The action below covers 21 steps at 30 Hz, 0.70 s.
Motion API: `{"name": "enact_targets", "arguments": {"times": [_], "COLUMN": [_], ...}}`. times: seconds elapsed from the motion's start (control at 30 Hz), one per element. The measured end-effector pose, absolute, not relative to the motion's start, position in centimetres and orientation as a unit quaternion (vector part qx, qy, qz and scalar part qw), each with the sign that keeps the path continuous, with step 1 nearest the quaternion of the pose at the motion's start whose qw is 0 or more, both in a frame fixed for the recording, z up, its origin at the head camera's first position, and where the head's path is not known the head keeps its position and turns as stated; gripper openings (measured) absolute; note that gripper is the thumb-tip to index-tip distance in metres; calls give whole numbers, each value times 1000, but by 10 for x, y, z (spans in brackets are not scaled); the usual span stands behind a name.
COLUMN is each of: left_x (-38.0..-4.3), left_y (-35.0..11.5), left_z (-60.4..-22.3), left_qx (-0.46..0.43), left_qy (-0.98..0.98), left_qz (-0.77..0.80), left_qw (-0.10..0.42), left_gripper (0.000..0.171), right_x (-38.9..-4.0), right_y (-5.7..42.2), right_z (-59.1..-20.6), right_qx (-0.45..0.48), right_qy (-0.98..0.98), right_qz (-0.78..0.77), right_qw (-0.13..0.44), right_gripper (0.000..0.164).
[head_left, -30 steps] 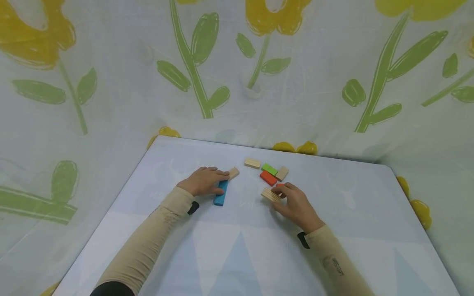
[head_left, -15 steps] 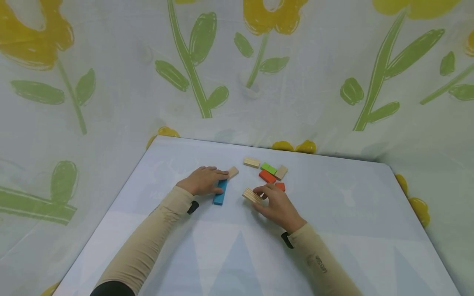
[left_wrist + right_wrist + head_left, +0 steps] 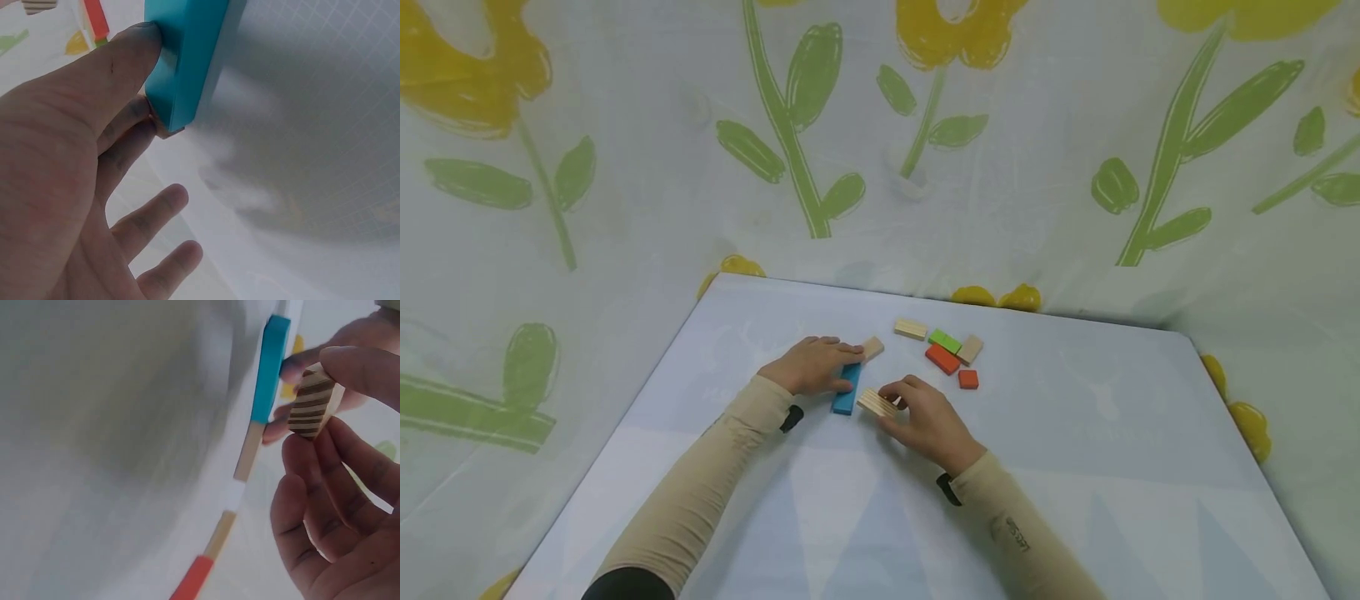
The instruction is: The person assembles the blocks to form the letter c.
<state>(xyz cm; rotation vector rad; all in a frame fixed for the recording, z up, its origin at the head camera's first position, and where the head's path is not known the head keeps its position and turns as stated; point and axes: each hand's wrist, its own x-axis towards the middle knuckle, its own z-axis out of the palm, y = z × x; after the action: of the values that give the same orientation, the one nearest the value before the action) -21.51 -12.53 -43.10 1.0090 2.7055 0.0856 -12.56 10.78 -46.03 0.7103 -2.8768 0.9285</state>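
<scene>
My left hand (image 3: 808, 367) rests at the far part of a long blue block (image 3: 844, 403), its thumb touching the blue side. In the left wrist view, two fingertips reach the block's end, where a plain wooden block peeks out; the other fingers stretch away. That wooden block (image 3: 872, 348) lies end to end with the blue one. My right hand (image 3: 928, 421) pinches a striped wooden block (image 3: 876, 404) between thumb and fingers, just right of the blue block's near end. The right wrist view shows the striped end of this wooden block (image 3: 310, 403) off the table.
Farther right lie a red block (image 3: 942, 359), a green block (image 3: 944, 340) and a plain wooden block (image 3: 971, 350), close together. A small red block (image 3: 968, 380) and another wooden block (image 3: 911, 330) lie apart. The white table (image 3: 1075, 417) meets a flowered curtain (image 3: 1000, 208) behind.
My right hand has carried the striped wooden block leftward, close to the blue block. The small red block has come into full view. My left hand has stayed in place.
</scene>
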Motion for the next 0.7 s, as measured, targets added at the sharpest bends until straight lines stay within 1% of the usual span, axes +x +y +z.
{"name": "enact_targets", "arguments": {"times": [0.3,0.47,0.7], "left_x": [-216,-214,-215], "left_y": [-127,-127,-127], "left_z": [-433,-431,-433], "left_qx": [337,338,340], "left_qy": [931,931,931], "left_qz": [35,39,32], "left_qw": [134,135,130], "left_gripper": [66,65,66], "right_x": [-120,-118,-117], "right_y": [95,89,92], "right_z": [-466,-470,-467], "right_qx": [250,262,305], "right_qy": [-922,-916,-907], "right_qz": [294,295,277], "right_qw": [-38,-70,-82], "right_gripper": [34,32,37]}}
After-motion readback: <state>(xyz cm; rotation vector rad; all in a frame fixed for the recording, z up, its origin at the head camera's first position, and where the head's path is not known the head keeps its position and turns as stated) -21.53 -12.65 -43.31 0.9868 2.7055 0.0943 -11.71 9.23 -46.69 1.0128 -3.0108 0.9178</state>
